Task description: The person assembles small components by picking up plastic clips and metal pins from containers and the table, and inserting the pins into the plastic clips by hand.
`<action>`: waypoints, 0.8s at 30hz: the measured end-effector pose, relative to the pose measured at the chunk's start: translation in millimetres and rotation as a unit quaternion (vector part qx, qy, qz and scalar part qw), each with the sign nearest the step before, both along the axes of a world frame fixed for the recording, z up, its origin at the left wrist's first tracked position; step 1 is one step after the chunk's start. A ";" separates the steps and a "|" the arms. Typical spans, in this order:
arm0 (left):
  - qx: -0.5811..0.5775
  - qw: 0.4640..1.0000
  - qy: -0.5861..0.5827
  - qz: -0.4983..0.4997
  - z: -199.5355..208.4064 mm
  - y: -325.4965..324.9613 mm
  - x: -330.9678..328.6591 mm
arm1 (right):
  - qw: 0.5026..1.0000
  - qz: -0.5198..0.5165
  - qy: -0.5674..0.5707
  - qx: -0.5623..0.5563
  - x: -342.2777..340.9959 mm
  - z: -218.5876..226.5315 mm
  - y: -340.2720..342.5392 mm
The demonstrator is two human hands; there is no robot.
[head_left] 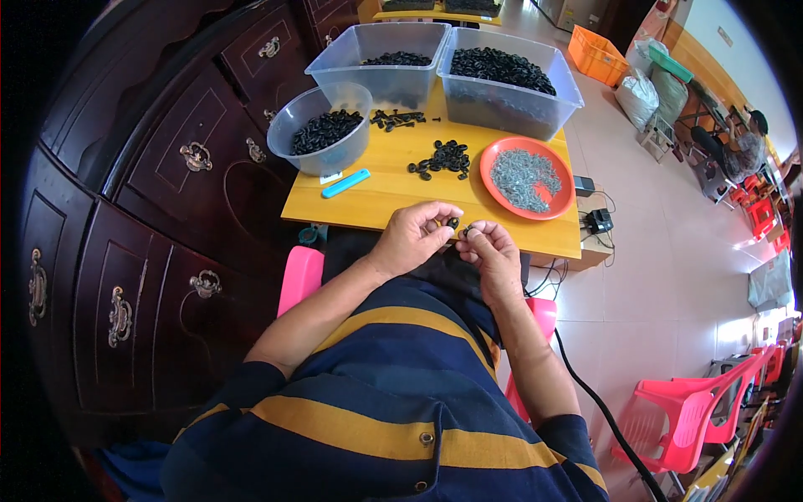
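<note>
Above my lap, at the near edge of the yellow table, my left hand pinches a small black oval part with a yellowish spot on it. Close beside it, my right hand holds another small dark piece between thumb and forefinger; its exact kind is too small to make out. The two pieces are nearly touching. Beyond my hands lies a loose pile of black oval parts. An orange-red bowl of small silvery metal pieces stands to the right of the pile.
Two clear plastic bins and a round clear tub hold many black parts. Black stemmed parts and a blue-handled tool lie on the table. Dark wooden cabinets line the left. A person sits far right.
</note>
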State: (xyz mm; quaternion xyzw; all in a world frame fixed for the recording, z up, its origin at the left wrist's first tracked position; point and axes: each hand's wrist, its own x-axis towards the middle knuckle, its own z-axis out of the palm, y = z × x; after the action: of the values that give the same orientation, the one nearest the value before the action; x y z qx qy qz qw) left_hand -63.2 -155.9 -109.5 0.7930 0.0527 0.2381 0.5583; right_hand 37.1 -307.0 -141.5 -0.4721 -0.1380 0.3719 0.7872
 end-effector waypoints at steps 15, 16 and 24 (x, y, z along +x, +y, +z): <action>-0.388 0.911 0.024 -0.138 1.6 4.0 -4.4 | 0.997 -0.026 0.067 0.014 3.3 3.4 -3.4; -0.379 0.914 0.024 -0.141 2.0 3.6 -4.6 | 0.997 -0.027 0.069 0.013 3.6 3.6 -3.4; -0.257 0.952 0.111 -0.126 -1.9 -23.2 7.3 | 0.986 -0.009 0.141 0.084 9.5 -13.1 0.6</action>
State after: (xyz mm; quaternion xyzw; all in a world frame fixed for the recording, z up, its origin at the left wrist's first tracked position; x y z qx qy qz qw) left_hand -55.9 -179.0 -111.5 0.6447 0.0736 0.0544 0.7589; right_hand 46.6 -306.4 -154.6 -0.3484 -0.0516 0.4146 0.8391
